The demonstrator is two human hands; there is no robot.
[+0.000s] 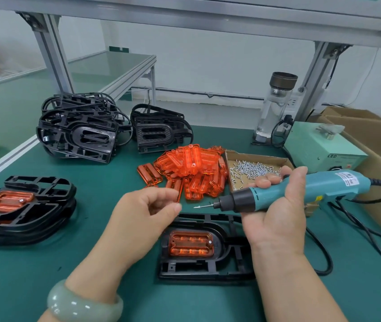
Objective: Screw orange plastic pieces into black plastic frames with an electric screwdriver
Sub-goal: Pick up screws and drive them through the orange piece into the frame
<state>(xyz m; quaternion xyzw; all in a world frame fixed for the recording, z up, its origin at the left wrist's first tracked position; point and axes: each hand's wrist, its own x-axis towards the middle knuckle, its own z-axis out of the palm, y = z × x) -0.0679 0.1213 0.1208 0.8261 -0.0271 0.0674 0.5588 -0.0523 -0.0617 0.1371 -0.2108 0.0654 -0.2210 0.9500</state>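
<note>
On the green tabletop (pixel 87 205) the black frame (pixel 208 268) lies nearest the person, with the orange piece (pixel 190 244) seated in its recess and a fitted screw (pixel 210 242) at its right end. The right hand (pixel 275 217) is wrapped round the electric screwdriver (pixel 324 184), held level above the frame. The left hand (pixel 143 212) hovers loosely curled, apparently empty. It would be best to press the frame still, stand the loose screw (pixel 197 207) on the bit upright over the left end, then drive.

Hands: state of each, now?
Left hand: loosely curled, nothing visible in it.
Right hand: grips the electric screwdriver, screw on its bit.
</note>
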